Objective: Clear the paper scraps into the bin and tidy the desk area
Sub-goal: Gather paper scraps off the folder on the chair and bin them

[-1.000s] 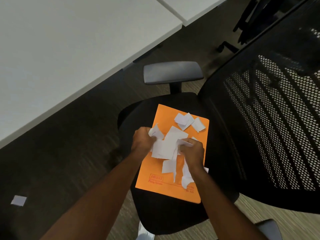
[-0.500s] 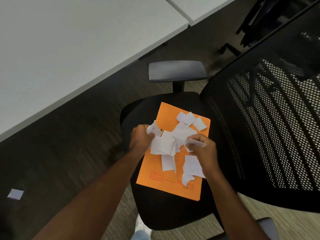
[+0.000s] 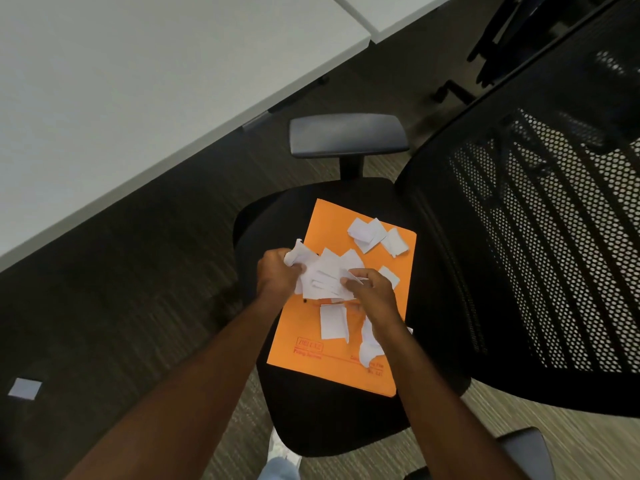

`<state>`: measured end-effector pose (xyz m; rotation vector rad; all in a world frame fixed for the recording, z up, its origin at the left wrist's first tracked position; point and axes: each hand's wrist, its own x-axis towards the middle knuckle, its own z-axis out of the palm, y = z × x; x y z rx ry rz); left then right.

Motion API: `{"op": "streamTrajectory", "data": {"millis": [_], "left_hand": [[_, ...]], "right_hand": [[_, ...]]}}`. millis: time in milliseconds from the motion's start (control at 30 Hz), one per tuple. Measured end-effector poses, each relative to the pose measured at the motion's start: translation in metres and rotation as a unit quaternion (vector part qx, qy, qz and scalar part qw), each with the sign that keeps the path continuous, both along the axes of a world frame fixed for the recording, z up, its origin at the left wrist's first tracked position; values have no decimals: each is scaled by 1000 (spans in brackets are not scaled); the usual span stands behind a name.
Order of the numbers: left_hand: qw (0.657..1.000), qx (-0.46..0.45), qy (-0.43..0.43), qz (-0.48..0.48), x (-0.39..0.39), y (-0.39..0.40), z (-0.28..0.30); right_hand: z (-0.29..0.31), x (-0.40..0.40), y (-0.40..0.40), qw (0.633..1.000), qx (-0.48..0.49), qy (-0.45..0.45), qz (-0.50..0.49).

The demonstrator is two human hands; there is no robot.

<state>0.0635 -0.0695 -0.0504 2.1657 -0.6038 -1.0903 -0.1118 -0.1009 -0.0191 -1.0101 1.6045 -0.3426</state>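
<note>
An orange folder [image 3: 322, 233] lies flat on the black seat of an office chair [image 3: 322, 420]. White paper scraps are scattered on it. My left hand [image 3: 277, 275] grips a bunch of scraps [image 3: 322, 278] at its left side. My right hand [image 3: 372, 294] pinches the same bunch from the right. A few more scraps [image 3: 375, 233] lie near the folder's far right corner, one flat scrap [image 3: 333, 322] sits below the bunch, and a crumpled one [image 3: 369, 344] lies under my right wrist. No bin is in view.
The chair's mesh backrest [image 3: 540, 237] rises at the right and its armrest [image 3: 346, 135] stands beyond the seat. A white desk [image 3: 138, 71] fills the upper left. One loose scrap [image 3: 25, 388] lies on the dark floor at far left.
My right hand moved out to the right and came back against the bunch, which is now gathered tighter between both hands. The view shifted slightly.
</note>
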Motion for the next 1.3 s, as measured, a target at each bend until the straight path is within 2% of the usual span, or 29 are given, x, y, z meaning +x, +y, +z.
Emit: {"op": "streamTrajectory", "data": {"millis": [167,400,633,933,1133,1200,1300], "left_hand": [[1000,-1,16,-13,-5,-1,1],[999,-2,19,-49,-12,1,2],[999,-5,-1,-43,-4,7,3],[999,-17,-12,-33,-1,8,5],[999,-7,-23,-29,16,18,3],[999,1,-21,-26,21,21,3],[999,18,-16,-32,25,23,2]], "right_hand": [[-9,9,-4,994,30,-28,-97],[-17,19,-1,993,39,4,-107],[-13,14,2,982,13,5,-190],[2,4,-7,982,-13,41,-184],[23,-24,-7,980,-32,3,-196],[37,-36,-6,987,-10,4,-161],[55,-43,7,996,81,2,-48]]}}
